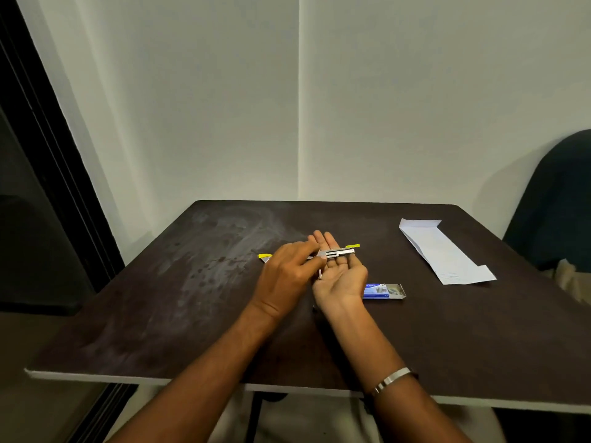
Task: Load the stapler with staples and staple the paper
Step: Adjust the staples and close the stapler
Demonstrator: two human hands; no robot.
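Observation:
A small metal stapler with yellow ends lies across the fingers of my right hand, which is palm up above the table's middle. Its magazine looks open, with the silver channel showing. My left hand comes in from the left, fingertips pinched at the stapler's near end; a thin metal piece hangs below them. A yellow tip sticks out behind my left hand. The blue staple box lies open on the table just right of my right wrist. The folded white paper lies at the table's right.
The dark brown table has a white front edge near me and smudges on its left half. A dark chair back stands beyond the right corner. White walls are behind, and a dark door frame is at left.

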